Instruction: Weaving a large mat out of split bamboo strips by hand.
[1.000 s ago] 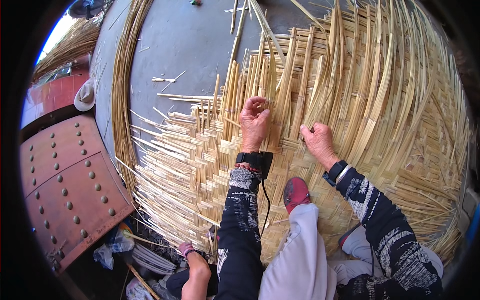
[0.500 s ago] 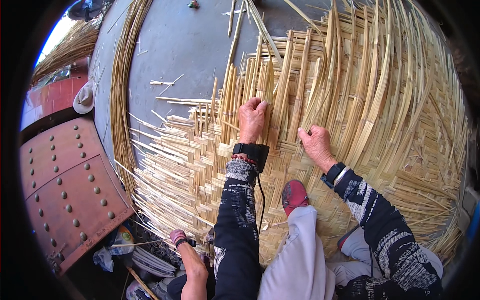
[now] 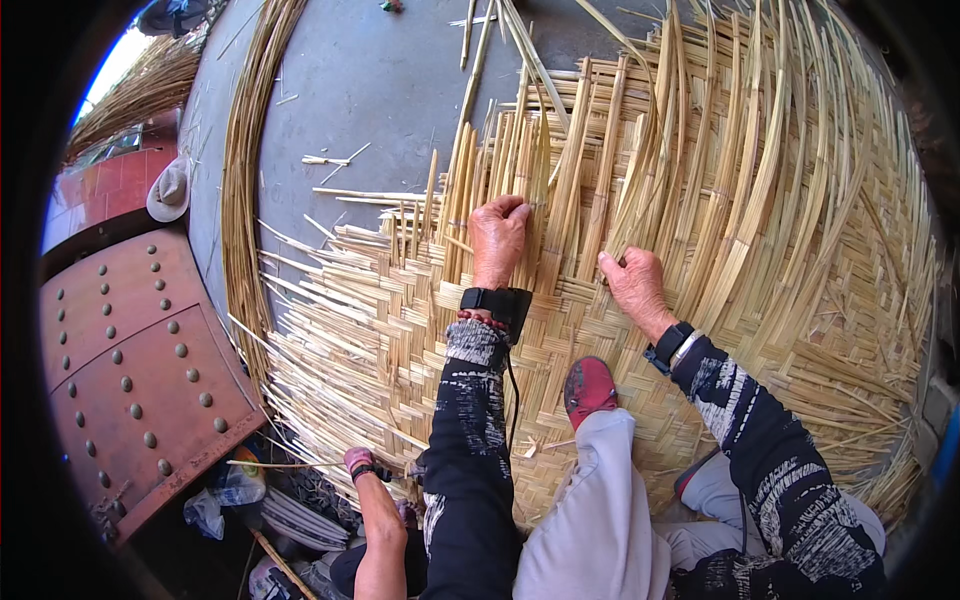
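A large mat of flattened reed strips lies under me, woven in a herringbone pattern. My left hand is closed, thumb against fingers, on the reed strips that stand lengthwise at its far edge. To the right, my right hand pinches the near end of a loose reed strip; its fingertips partly hide the hold. Between the two hands several raised strips run away from me over the weave. My red shoe rests on the mat.
A long bundle of reeds lies on the grey floor at the left. Beyond it are a studded red door panel and a hat. Another person's hand holds a thin reed at the mat's near left edge.
Both my hands stay nearly in place; the right hand's fingers have shifted slightly. At lower left, the other person's hand has moved up a little with its reed.
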`<action>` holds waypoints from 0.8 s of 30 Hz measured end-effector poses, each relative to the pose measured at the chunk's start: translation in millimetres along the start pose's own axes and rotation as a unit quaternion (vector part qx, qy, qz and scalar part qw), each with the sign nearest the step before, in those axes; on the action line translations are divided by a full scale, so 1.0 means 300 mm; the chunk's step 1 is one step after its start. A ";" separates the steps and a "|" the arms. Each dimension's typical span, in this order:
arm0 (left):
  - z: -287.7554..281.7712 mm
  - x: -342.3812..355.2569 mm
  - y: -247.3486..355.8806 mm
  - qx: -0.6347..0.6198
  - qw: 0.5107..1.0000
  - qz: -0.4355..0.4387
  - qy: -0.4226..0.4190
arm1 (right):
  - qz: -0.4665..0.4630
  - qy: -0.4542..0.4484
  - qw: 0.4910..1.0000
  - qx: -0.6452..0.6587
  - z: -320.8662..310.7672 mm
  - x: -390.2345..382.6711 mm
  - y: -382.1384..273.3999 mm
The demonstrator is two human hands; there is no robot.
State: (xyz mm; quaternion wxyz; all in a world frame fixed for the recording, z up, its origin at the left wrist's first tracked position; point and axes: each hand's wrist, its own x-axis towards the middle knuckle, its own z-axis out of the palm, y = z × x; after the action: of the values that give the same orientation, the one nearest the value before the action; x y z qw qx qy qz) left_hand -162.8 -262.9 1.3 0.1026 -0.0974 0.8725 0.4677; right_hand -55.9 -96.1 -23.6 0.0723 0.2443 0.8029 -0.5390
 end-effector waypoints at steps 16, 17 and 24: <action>-0.081 0.096 0.021 0.308 0.935 0.117 -0.133 | 0.016 -0.016 0.999 0.036 0.004 0.001 0.006; -0.073 0.094 0.023 0.307 0.934 0.118 -0.136 | 0.018 -0.015 0.999 0.035 0.003 0.002 0.010; -0.059 0.067 0.061 0.354 0.902 0.179 -0.172 | 0.008 -0.025 1.000 -0.016 -0.001 0.007 0.012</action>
State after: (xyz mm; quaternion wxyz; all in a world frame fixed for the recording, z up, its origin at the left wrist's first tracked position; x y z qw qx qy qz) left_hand -188.6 -269.3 20.0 0.1929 0.1854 0.9522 0.1476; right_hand -55.9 -94.2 -27.1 0.1010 0.2362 0.8071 -0.5316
